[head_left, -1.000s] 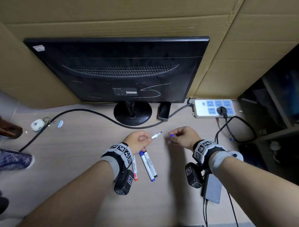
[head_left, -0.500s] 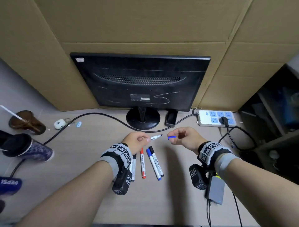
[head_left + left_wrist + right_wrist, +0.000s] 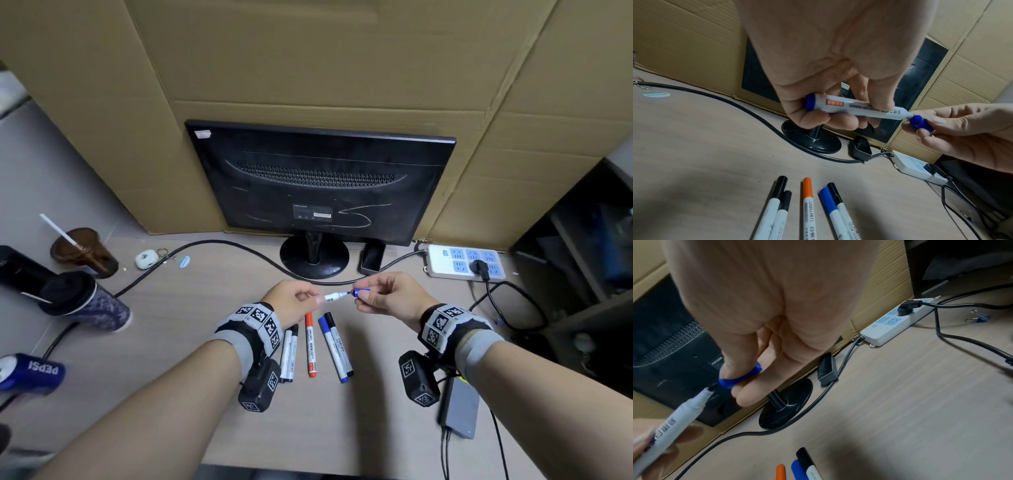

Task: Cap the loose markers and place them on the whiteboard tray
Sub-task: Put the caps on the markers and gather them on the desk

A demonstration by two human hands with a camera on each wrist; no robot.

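My left hand [image 3: 301, 301] grips a white marker [image 3: 334, 296] [image 3: 857, 108] [image 3: 674, 420] with a blue end, tip pointing right. My right hand [image 3: 376, 298] pinches a blue cap [image 3: 360, 293] [image 3: 920, 123] [image 3: 740, 378] right at the marker's tip; the tip sits at the cap's mouth. On the desk below lie several capped markers: two black ones [image 3: 288, 353] [image 3: 777, 209], an orange-red one [image 3: 310, 346] [image 3: 808, 207], a blue one [image 3: 330, 347] [image 3: 828, 204] and another black one [image 3: 339, 342] [image 3: 835, 194]. No whiteboard tray is in view.
A black monitor [image 3: 318, 185] on a round stand [image 3: 313, 260] backs onto cardboard. A power strip [image 3: 462, 262] with cables lies right, a grey drive [image 3: 459, 407] near my right wrist. Cups [image 3: 85, 301], a Pepsi can [image 3: 30, 371] and an earbud case [image 3: 145, 258] sit left.
My hands have come together: the blue cap moved left and now meets the marker's tip, where a gap stood before. The head view has tilted up.
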